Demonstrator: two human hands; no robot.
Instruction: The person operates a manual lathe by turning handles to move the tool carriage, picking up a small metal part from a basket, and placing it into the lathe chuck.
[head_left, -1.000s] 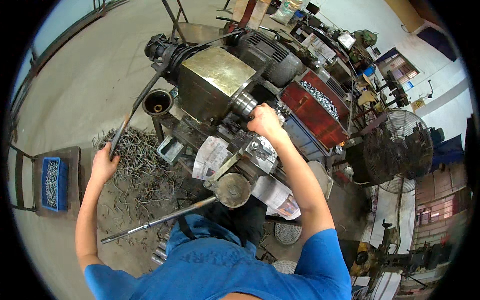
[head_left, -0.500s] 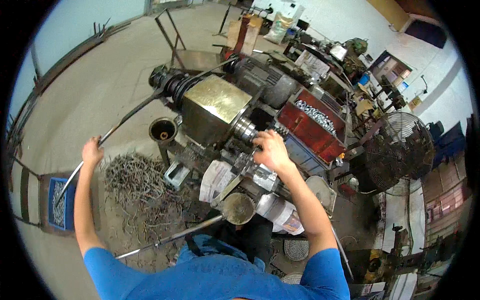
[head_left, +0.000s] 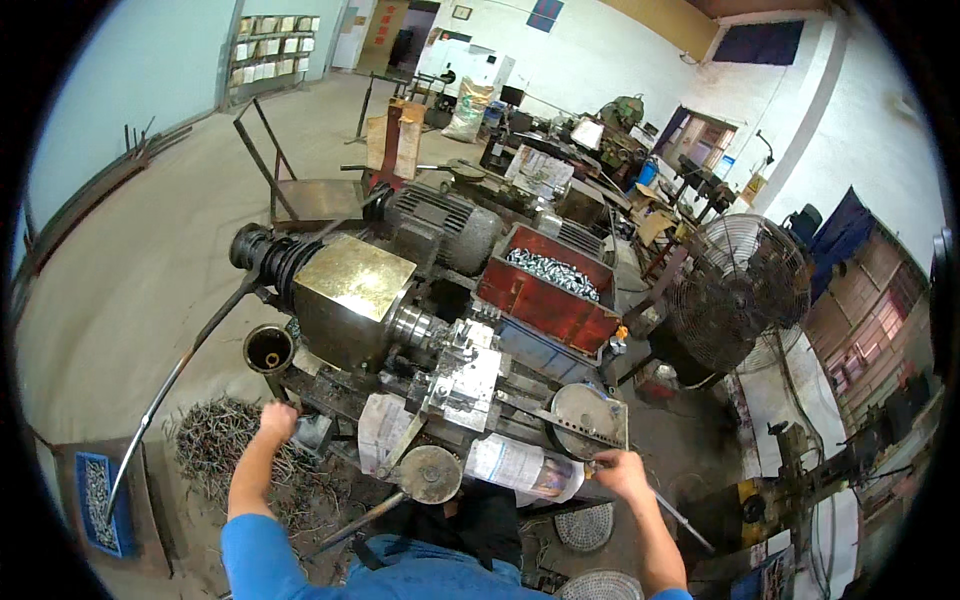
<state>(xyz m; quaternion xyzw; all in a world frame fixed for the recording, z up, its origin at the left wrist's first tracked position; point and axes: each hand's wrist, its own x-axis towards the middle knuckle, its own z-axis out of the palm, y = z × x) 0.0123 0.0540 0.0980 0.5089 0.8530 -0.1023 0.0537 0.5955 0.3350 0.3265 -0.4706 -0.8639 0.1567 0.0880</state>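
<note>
My left hand (head_left: pixel 280 420) is closed beside a small grey metal box (head_left: pixel 314 432) left of the machine; what its fingers hold, if anything, is hidden. At the right, my right hand (head_left: pixel 622 472) has curled fingers near the rim of a round metal tray (head_left: pixel 590 418) and the end of a paper-wrapped cylinder (head_left: pixel 524 468). Whatever sits between those fingers is too small to make out. Between my hands stands a lathe-like machine with a metal headstock (head_left: pixel 355 290), a shiny chuck (head_left: pixel 414 326) and a slide block (head_left: pixel 465 378). A long lever rod (head_left: pixel 185 362) leans out from its left end.
A red bin (head_left: pixel 545 305) of small shiny metal parts stands behind the slide, near a motor (head_left: pixel 445 225). Metal shavings (head_left: pixel 225 445) pile up on the left floor, beside a blue crate (head_left: pixel 102 500) of parts. A large caged fan (head_left: pixel 740 290) stands right.
My left hand has let go of the long lever rod and moved right to the small box. My right hand has left the chuck for the round tray. The view has tilted upward.
</note>
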